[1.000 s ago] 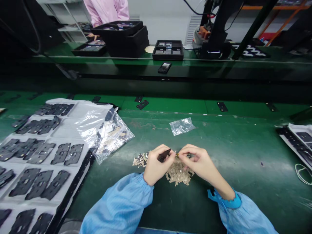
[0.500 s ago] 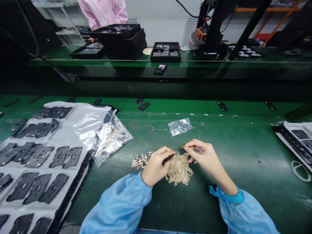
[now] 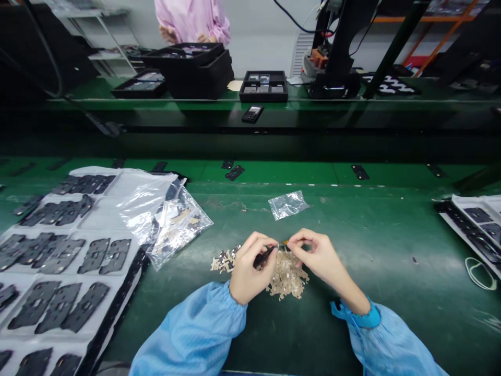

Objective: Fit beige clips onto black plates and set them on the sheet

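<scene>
My left hand [image 3: 246, 269] grips a slim black part [image 3: 264, 256] between thumb and fingers. My right hand [image 3: 315, 257] pinches a tiny yellow piece [image 3: 285, 243] at its fingertips, held against the tip of the black part. Both hands meet just above a heap of small tan pieces [image 3: 287, 277] on the green table. A smaller cluster of tan and grey pieces [image 3: 223, 259] lies just left of my left hand. Blue sleeves cover both forearms.
A white tray [image 3: 23, 271] with several black flat parts fills the left. A clear bag of parts [image 3: 178, 227] lies on its right edge; a small empty bag [image 3: 287, 203] lies beyond my hands. Another tray [image 3: 475, 224] is at the right. A person in pink stands behind black trays [image 3: 195, 65].
My right hand, which had lifted the yellow piece away to the right, has come back to meet the left hand's black part. The view shifted slightly.
</scene>
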Demonstrator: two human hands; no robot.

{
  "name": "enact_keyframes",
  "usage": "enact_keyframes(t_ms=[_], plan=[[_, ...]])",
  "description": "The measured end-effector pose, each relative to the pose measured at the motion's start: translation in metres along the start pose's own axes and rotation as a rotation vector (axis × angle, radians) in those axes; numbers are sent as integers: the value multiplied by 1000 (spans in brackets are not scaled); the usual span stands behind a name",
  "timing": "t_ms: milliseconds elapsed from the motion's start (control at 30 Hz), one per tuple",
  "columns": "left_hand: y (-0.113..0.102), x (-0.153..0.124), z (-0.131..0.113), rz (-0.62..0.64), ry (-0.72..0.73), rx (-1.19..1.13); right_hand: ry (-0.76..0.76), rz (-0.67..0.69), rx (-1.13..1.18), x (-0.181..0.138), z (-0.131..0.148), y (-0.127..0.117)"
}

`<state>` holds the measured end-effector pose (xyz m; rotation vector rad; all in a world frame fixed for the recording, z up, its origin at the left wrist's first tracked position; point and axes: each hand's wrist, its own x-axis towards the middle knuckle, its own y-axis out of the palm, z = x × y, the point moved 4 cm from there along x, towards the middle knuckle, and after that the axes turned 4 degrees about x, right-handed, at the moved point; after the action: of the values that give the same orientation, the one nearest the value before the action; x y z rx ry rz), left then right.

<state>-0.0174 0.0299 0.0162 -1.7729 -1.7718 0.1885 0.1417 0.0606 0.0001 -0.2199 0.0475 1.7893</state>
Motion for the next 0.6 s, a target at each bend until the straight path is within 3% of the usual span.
enact_keyframes(t_ms=[133,433,533,600], plan=[[1,-4,-3,-83,49,-5,43,39,61,-3,-3,7],[8,-8,2,-50,43,-56,80,70,225,-2,0,15],[5,-2,8,-66,-84,-117,102,105,285,-3,4,15],[5,1,15,-57,-264,-234,116,76,303,-3,3,14]])
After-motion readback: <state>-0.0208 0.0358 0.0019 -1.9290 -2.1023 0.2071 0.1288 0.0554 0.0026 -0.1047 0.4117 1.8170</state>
